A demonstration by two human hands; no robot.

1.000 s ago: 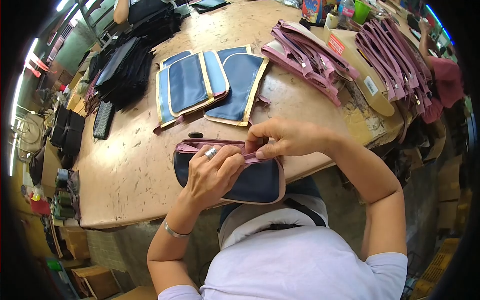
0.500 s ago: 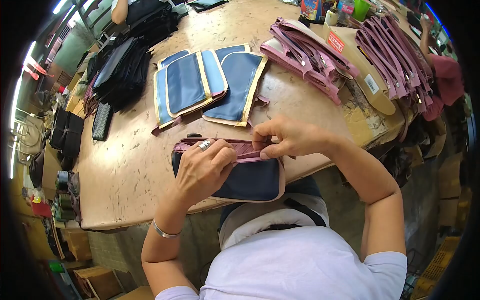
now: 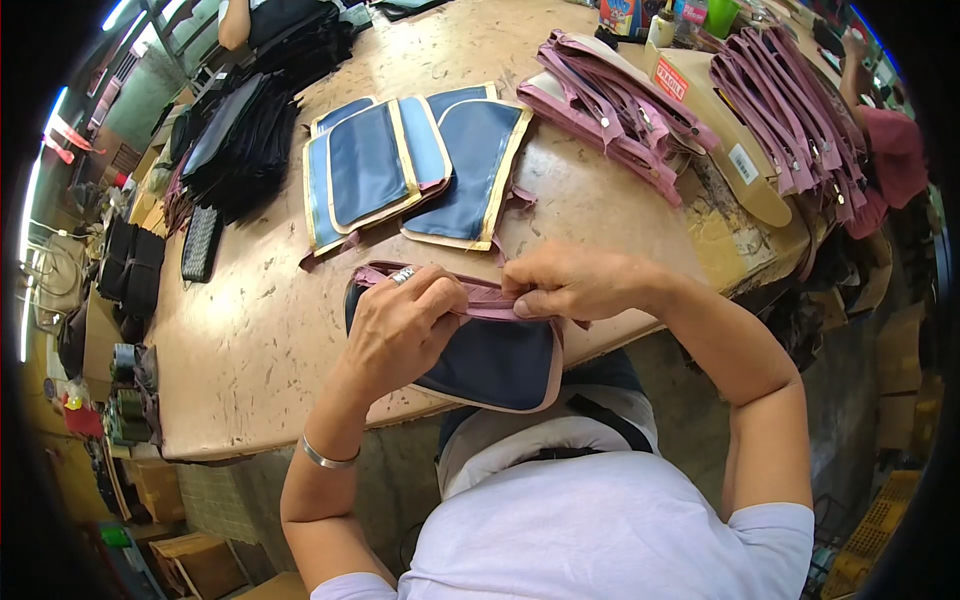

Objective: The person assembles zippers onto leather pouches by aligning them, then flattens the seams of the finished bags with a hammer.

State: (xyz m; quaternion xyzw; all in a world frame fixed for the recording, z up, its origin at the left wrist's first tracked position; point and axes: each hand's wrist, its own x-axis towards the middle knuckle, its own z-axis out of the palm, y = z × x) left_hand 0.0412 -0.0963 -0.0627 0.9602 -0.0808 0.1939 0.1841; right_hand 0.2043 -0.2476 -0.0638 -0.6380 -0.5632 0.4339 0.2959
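A dark navy pouch (image 3: 492, 362) with a pale edge and a mauve lining lies at the near table edge, partly overhanging it. My left hand (image 3: 405, 325), with a ring on one finger, is closed on the left part of the pouch's mauve top edge. At the right end of that edge, my right hand (image 3: 565, 285) pinches the mauve fabric between thumb and fingers. The fingertips of both hands are partly hidden by the fabric and the knuckles. Just beyond lie several flat blue panels (image 3: 368, 165) with yellowish borders, overlapping one another.
A stack of mauve zippered pieces (image 3: 610, 115) lies at the back right, beside a cardboard box (image 3: 715, 125) with more mauve pieces (image 3: 785, 110). Black pieces (image 3: 240, 145) are piled at the left. A dark textured strip (image 3: 201, 245) lies near them. Another person's arm (image 3: 235, 25) shows at the far left.
The right hand has closed in on the mauve edge, its fingers now pressed together. The pouch has tilted slightly and its top edge has been lifted a little away from me.
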